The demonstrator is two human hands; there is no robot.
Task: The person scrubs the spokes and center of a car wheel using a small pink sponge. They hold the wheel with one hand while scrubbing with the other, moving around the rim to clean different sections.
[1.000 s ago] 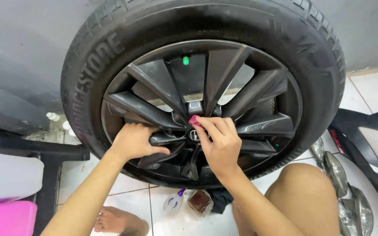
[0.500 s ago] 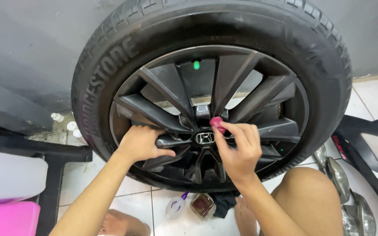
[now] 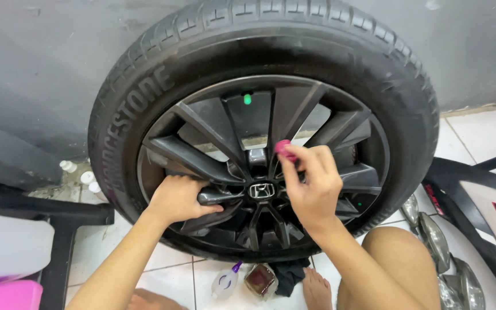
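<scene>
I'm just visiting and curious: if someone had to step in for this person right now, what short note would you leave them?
Left hand: gripping a lower-left spoke of the dark rim, steadying the wheel.
Right hand: pinching a small pink pad against a spoke just above the hub.
Wheel: upright on the tiled floor, leaning toward the grey wall.
Below it: small spray bottle, brown jar, dark cloth.
Done or left: cannot tell which spokes are already wiped.

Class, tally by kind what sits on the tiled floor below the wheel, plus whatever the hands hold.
Pink pad in right hand: 1
Spray bottle: 1
Brown jar: 1
Dark cloth: 1
Wheel spoke gripped by left hand: 1
Total: 5
</scene>
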